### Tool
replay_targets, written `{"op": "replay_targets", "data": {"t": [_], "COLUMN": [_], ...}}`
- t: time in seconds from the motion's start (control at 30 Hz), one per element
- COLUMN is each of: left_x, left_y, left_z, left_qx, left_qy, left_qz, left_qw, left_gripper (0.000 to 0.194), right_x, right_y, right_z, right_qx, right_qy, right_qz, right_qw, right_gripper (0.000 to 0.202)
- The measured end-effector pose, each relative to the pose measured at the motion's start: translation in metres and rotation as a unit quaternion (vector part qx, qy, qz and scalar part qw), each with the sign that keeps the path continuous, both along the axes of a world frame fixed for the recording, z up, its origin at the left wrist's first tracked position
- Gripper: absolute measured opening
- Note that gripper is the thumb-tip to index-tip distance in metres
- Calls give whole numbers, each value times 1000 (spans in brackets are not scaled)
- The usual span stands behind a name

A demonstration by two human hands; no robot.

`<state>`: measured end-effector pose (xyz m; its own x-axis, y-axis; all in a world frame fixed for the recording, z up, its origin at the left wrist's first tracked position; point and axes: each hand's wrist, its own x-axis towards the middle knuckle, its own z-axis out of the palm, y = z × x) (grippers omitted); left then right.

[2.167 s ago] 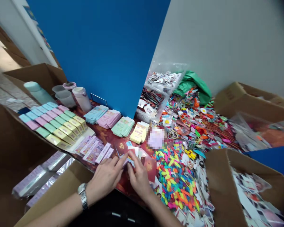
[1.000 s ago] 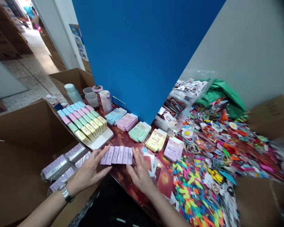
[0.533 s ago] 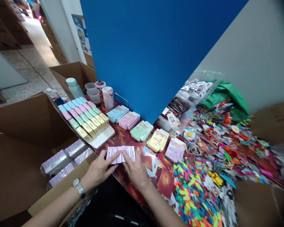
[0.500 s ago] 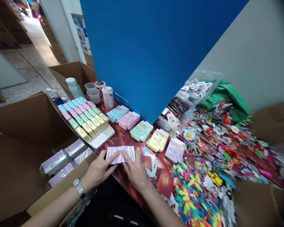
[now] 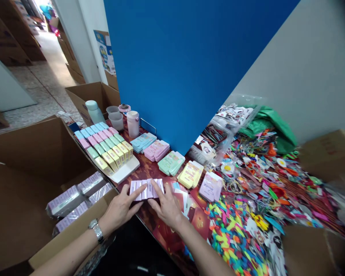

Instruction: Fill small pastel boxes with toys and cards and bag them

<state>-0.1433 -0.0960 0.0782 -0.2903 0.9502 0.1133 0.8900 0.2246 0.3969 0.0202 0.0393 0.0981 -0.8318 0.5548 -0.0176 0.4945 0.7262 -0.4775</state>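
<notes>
A row of several small purple boxes (image 5: pixel 144 190) stands side by side near the table's front edge. My left hand (image 5: pixel 121 206), with a metal watch on its wrist, clasps the left end, its index finger across the tops and its thumb at the near side. At the right end my right hand (image 5: pixel 167 205) presses in, index finger on top and thumb at the near face. Beyond the left hand, blue, pink, green and yellow boxes (image 5: pixel 112 147) stand in rows on a white tray (image 5: pixel 125 171).
Flat carton stacks run along the table: blue (image 5: pixel 143 142), pink (image 5: pixel 156 150), green (image 5: pixel 171 162), yellow (image 5: pixel 190 174) and purple (image 5: pixel 211 186). A large cardboard box (image 5: pixel 25 165) with wrapped purple packs stands left. Colourful small pieces (image 5: pixel 232 234) heap at right. A blue panel (image 5: pixel 184 69) rises behind.
The view has shifted slightly. My right index finger lies a little further left over the purple boxes' tops. Both hands remain at the row's ends.
</notes>
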Motion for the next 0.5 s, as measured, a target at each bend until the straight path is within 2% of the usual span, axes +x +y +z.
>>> {"op": "replay_targets", "data": {"t": [0.17, 0.3, 0.4, 0.5], "left_x": [-1, 0, 2, 7], "left_y": [-2, -1, 0, -2], "left_z": [-2, -6, -4, 6], "left_qx": [-16, -5, 14, 43], "left_qy": [1, -7, -14, -30], "left_qz": [-2, -3, 4, 10], "left_qw": [1000, 1000, 1000, 999], "left_gripper": [58, 58, 57, 58], "right_x": [-7, -14, -13, -8], "right_y": [5, 2, -1, 1], "right_z": [12, 12, 7, 3], "right_qx": [7, 37, 40, 7], "right_qy": [-84, -126, -113, -57], "right_qz": [4, 2, -2, -3], "right_qw": [996, 991, 993, 998], "right_gripper": [68, 68, 67, 66]}}
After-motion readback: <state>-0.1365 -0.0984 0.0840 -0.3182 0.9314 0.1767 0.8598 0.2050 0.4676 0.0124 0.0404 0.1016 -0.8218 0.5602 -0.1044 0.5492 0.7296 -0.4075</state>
